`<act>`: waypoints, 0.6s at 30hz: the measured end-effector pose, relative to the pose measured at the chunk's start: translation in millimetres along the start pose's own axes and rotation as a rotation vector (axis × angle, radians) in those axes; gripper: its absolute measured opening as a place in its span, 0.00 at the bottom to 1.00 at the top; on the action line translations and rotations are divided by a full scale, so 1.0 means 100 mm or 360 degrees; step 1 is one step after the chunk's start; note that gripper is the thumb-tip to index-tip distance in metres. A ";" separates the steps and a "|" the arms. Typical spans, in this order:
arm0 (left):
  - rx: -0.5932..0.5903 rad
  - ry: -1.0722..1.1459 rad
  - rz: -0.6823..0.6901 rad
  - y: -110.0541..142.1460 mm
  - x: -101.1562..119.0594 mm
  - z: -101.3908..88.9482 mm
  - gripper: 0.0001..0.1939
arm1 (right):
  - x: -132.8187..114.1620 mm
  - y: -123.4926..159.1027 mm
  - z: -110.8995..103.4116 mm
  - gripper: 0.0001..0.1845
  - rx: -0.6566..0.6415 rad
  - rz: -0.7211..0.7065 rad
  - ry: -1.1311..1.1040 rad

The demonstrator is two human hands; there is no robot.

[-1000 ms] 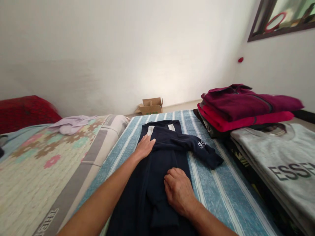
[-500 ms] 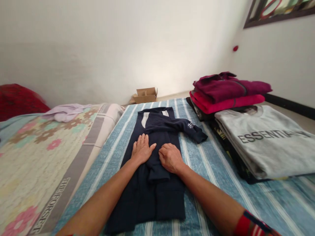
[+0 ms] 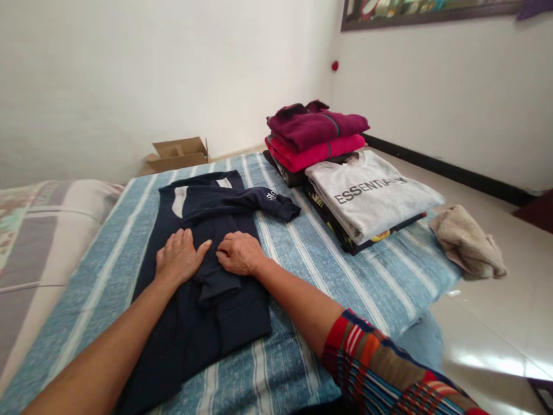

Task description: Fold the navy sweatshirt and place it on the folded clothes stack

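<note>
A navy long-sleeved top [image 3: 244, 314] with white patches near its neck lies on a blue striped bed sheet [image 3: 298, 253]. One sleeve is folded down along its middle; the other, with white lettering, reaches out to the right. My left hand [image 3: 181, 256] rests flat on the top, thumb spread. Close beside it, my right hand [image 3: 241, 253] has its fingers curled onto the folded sleeve, the fingertips partly hidden.
To the right are a folded grey shirt [image 3: 371, 187] on darker clothes and a stack with a maroon garment [image 3: 317, 127]. A beige cloth [image 3: 466, 242] hangs at the bed's right edge. Behind stands an open cardboard box [image 3: 181, 153]; a patterned mattress [image 3: 56, 225] lies left.
The view has turned to the right, bringing the beige cloth and tiled floor into sight. Both hands stay on the navy top in nearly the same places.
</note>
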State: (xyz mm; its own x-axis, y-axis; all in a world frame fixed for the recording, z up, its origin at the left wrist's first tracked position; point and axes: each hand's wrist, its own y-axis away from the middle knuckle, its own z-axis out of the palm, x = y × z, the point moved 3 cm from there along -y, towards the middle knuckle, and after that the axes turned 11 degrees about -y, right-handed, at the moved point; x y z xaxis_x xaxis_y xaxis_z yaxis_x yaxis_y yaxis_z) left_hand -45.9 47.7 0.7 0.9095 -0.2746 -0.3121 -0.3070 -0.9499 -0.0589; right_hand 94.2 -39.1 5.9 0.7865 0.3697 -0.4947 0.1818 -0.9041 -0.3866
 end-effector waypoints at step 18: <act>-0.0029 0.0029 -0.0013 -0.01 0.01 0.01 0.34 | 0.01 0.02 0.00 0.13 0.0025 0.0019 -0.0051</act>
State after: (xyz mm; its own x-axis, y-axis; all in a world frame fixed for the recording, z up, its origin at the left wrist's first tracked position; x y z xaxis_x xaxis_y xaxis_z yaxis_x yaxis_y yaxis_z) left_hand -45.2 48.5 -0.2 0.9170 -0.2692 -0.2942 -0.2943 -0.9547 -0.0440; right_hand 95.5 -40.7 4.2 0.7691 0.3657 -0.5242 0.1630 -0.9053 -0.3923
